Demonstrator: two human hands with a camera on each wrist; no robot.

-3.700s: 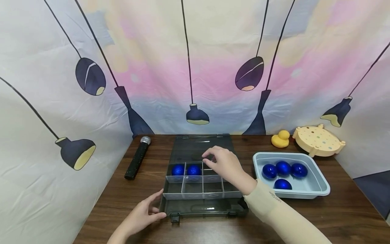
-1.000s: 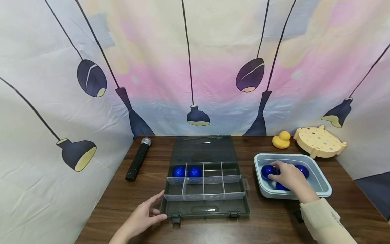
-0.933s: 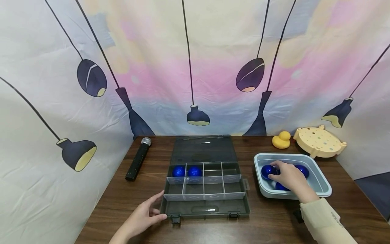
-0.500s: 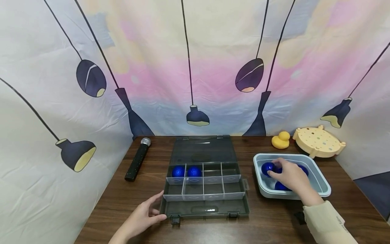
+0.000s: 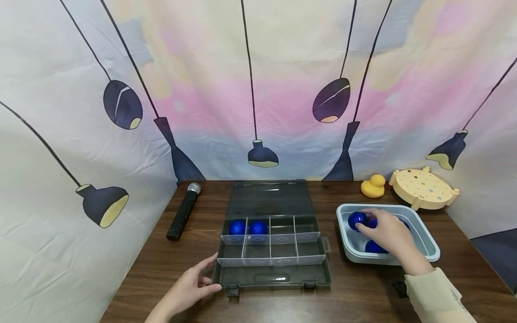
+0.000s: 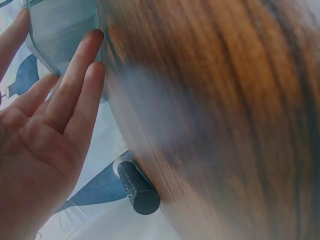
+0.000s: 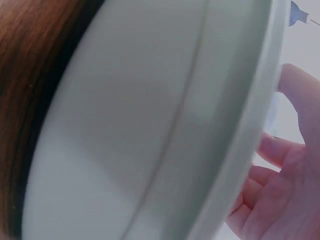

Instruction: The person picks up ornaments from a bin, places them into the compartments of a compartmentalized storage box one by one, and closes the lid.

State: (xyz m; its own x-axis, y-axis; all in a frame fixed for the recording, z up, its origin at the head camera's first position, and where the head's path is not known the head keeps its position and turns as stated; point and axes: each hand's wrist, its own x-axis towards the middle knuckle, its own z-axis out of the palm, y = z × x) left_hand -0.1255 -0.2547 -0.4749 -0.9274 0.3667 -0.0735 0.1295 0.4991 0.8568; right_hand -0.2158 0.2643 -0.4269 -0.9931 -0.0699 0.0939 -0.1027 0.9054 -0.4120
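Note:
My right hand reaches into the pale blue tray and pinches a shiny blue ball between thumb and fingers. Another blue ball lies lower in the tray, and more are partly hidden behind the hand. In the right wrist view, the tray wall hides the fingertips and the ball. My left hand rests its fingers and thumb against the left front corner of the dark see-through divided box, which lies unfolded. Two glittery blue balls sit in its back row, in the two leftmost compartments.
A black microphone lies left of the box. Behind the tray are a yellow rubber duck and a cream spotted disc-shaped stand. A printed cloth hangs along the table's back.
From over the box, my right hand has gone to the tray and taken hold of a blue ball, which has shifted slightly up in view over the last second. The left hand stays put.

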